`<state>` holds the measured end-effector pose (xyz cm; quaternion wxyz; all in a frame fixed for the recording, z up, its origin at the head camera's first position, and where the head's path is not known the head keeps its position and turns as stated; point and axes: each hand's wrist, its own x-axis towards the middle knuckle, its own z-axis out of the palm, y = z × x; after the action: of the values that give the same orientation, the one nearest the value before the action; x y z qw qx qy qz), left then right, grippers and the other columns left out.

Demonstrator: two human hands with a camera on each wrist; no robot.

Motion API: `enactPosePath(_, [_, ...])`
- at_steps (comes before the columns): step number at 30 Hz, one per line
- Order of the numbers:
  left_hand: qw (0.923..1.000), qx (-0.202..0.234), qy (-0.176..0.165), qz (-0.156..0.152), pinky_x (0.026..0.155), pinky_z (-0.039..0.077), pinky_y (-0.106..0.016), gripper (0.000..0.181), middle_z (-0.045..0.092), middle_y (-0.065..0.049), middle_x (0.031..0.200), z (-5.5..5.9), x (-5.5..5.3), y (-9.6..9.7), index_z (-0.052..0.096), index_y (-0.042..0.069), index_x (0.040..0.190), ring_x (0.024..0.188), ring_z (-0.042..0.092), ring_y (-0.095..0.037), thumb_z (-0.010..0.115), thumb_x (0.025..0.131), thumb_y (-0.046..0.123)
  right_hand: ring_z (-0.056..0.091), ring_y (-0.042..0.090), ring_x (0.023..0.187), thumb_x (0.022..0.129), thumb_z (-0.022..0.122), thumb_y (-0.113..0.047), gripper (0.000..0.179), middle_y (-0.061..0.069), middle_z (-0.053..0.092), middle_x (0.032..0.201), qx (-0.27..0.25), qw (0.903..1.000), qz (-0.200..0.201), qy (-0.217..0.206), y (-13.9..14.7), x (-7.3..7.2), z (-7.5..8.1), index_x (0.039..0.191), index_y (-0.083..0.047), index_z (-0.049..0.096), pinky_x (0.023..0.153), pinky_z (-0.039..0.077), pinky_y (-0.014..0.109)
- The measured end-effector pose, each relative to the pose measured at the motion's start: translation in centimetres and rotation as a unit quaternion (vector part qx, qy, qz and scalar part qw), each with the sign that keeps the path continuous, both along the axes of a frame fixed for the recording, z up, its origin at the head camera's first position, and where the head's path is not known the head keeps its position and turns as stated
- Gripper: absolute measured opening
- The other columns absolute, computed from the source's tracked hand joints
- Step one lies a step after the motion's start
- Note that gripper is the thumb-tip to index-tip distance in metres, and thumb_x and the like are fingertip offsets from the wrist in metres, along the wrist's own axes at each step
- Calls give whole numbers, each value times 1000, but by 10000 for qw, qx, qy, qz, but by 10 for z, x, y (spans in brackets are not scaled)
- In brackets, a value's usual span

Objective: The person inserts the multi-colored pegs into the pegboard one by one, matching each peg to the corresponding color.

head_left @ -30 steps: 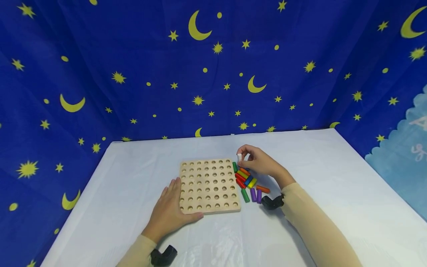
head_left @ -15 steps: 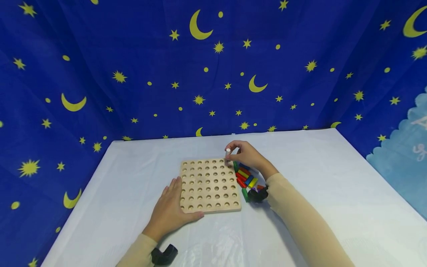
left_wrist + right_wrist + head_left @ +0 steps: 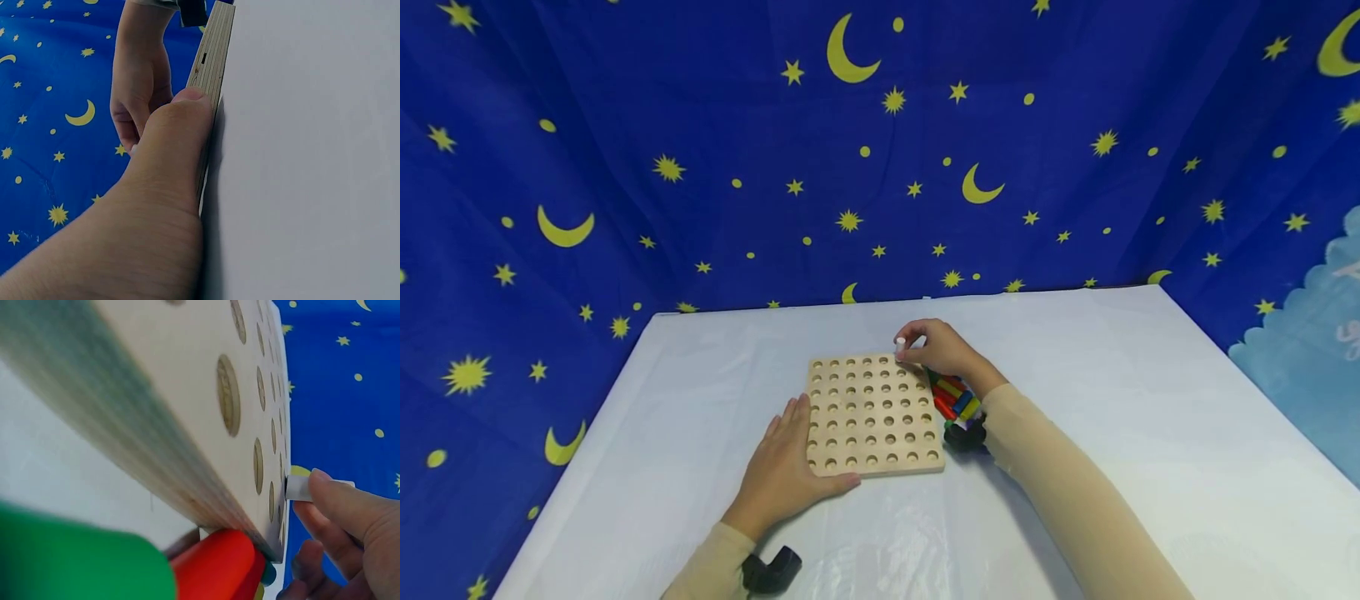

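A white peg (image 3: 900,343) stands upright at the far row of holes of a square wooden pegboard (image 3: 877,397), near its right corner. My right hand (image 3: 943,348) pinches this peg between thumb and fingers. In the right wrist view the peg's (image 3: 299,487) lower end meets the board's face; how deep it sits cannot be told. My left hand (image 3: 784,467) rests against the board's left side, fingers straight, with the thumb (image 3: 181,122) along the near edge. Every other visible hole in the board holds nothing.
Several coloured pegs lie in a pile right of the board, among them a red peg (image 3: 944,407) and a blue peg (image 3: 961,403); the right wrist strap partly hides them. A green peg (image 3: 81,562) looms close in the right wrist view. White cloth (image 3: 1075,367) covers the table.
My right hand has carried the white peg leftward from beside the pile to the board's far row and tipped it upright. The left hand stays against the board.
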<state>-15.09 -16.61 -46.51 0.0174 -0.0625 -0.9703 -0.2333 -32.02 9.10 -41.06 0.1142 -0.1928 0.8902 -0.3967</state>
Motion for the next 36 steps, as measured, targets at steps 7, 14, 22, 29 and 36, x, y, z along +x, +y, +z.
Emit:
enactPosePath(7, [9999,-12,-100,34,126,16,-50,149,16,-18,166,1,1,3,11,-1,158,155,15,-33,63,55,93,58,18,83,87,78,-20,13,1,68,98,202,9995,-131,-202,0,3,-4,97,-16,71,74,50,30])
enactPosePath(14, [9999,36,-150,-13,126,15,-50,148,16,-19,165,1,1,4,11,-2,158,154,14,-33,64,56,92,58,19,80,87,77,-27,23,0,68,106,245,9994,-111,-224,8,5,-1,108,-19,72,72,51,30])
enactPosePath(22, [10000,19,-5,-27,126,15,-50,148,17,-19,165,2,0,3,12,-1,158,154,16,-34,64,56,93,57,23,86,92,73,-25,33,5,69,113,58,9996,-212,153,50,8,17,122,-12,69,77,50,31])
enactPosePath(29, [10000,21,-4,-25,126,16,-51,148,16,-19,165,4,0,2,12,-2,158,154,16,-35,64,56,92,55,23,81,90,74,-23,33,7,69,114,404,9990,-175,-83,91,14,15,122,-11,69,67,49,29])
enactPosePath(36, [10000,59,-37,-11,126,15,-51,147,16,-20,165,5,0,3,12,-2,158,154,16,-36,66,57,90,55,23,97,87,77,-22,33,5,69,112,927,9950,2,-366,110,19,2,119,-13,70,86,48,34])
